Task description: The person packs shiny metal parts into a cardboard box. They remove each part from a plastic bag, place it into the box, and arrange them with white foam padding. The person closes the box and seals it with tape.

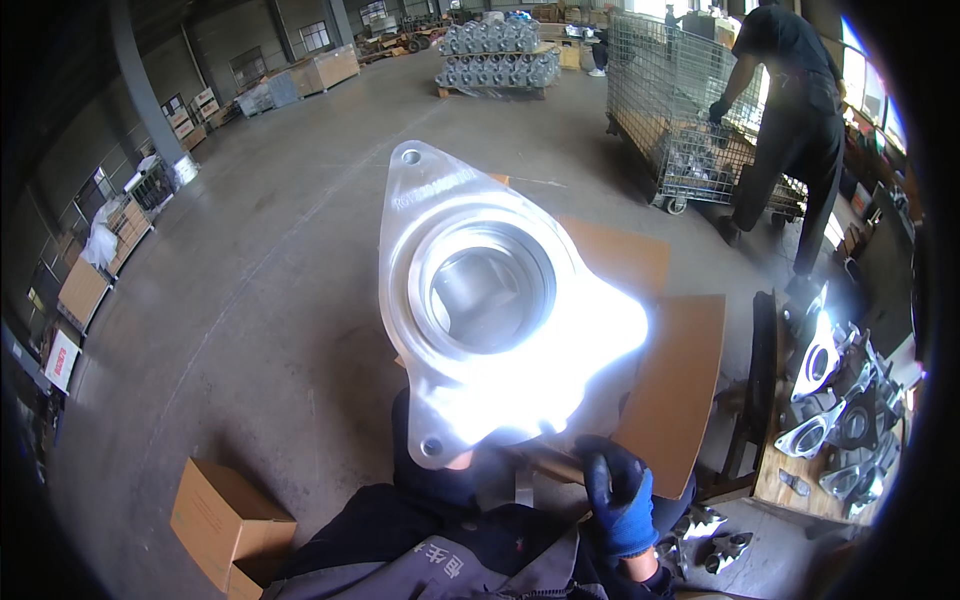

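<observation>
A shiny silver metal flange casting (400, 290) fills the middle of the head view, held up close. It has a round bored opening, three lugs, and small holes in two of them; strong glare washes out its lower right. Under its lower lug a small patch of my left hand (460, 461) shows, and the casting hides the rest. My right hand (617, 497), in a blue glove with dark finger coating, is closed low on the right. A narrow brown piece (552, 463) reaches toward its fingers; what they hold is unclear.
An open cardboard box (675, 390) stands behind the casting; another box (225, 525) sits lower left. Several similar castings (850, 420) pile on a wooden board at right. Beyond, a person (790, 110) leans over a wire cage cart (660, 100). Wrapped castings (500, 55) are stacked far back.
</observation>
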Demonstrator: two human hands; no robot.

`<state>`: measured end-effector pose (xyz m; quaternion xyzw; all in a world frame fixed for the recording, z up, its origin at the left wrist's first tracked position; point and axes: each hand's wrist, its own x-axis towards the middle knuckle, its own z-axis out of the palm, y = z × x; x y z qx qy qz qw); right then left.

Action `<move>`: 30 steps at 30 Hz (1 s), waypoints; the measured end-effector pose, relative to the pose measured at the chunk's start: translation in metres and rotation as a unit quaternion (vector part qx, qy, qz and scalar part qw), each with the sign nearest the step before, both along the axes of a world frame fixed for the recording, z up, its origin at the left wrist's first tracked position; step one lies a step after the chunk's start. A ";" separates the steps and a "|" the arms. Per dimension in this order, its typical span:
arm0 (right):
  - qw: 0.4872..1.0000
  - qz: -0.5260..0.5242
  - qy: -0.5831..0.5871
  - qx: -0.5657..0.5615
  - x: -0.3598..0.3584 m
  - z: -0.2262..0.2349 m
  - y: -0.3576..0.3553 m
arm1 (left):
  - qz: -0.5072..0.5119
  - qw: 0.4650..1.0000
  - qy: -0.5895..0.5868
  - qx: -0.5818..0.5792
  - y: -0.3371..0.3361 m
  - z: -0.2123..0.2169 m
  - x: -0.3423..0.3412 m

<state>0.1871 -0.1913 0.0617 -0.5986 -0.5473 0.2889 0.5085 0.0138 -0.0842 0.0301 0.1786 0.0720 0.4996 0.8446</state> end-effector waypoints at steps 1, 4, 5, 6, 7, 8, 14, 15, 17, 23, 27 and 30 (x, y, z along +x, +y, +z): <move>1.000 -0.006 0.002 -0.004 0.001 0.002 0.000 | -0.010 1.000 0.017 -0.008 -0.005 -0.009 0.003; 1.000 -0.014 -0.007 -0.001 0.004 -0.011 -0.003 | -0.023 0.998 0.063 -0.020 -0.016 -0.024 0.007; 1.000 -0.011 -0.003 -0.007 0.006 -0.012 -0.003 | -0.021 0.997 0.072 -0.018 -0.013 -0.025 0.005; 1.000 -0.007 0.002 -0.011 0.007 -0.013 -0.003 | -0.020 0.996 0.081 -0.017 -0.011 -0.023 0.001; 1.000 -0.003 0.007 -0.016 0.007 -0.013 -0.002 | -0.013 0.996 0.093 -0.012 -0.008 -0.022 -0.004; 1.000 -0.007 0.006 -0.020 0.006 -0.009 -0.003 | -0.006 0.995 0.102 -0.006 -0.005 -0.020 -0.009; 0.999 0.004 -0.041 0.000 0.010 -0.018 -0.011 | 0.045 0.983 0.165 0.064 0.024 0.002 -0.031; 0.994 0.002 -0.103 0.030 0.011 -0.027 -0.015 | 0.063 0.976 0.194 0.082 0.029 0.015 -0.034; 0.984 0.011 -0.173 0.040 0.013 -0.041 -0.027 | 0.081 0.963 0.228 0.120 0.045 0.026 -0.034; 0.989 0.048 -0.139 0.014 0.022 -0.021 -0.015 | 0.128 0.849 0.382 0.342 0.105 0.053 -0.013; 0.992 0.056 -0.108 0.020 0.023 -0.028 -0.013 | 0.075 0.930 0.335 0.129 0.117 0.102 0.042; 0.988 0.097 -0.097 0.064 0.019 -0.026 0.000 | -0.104 0.944 0.297 0.097 0.153 0.081 0.037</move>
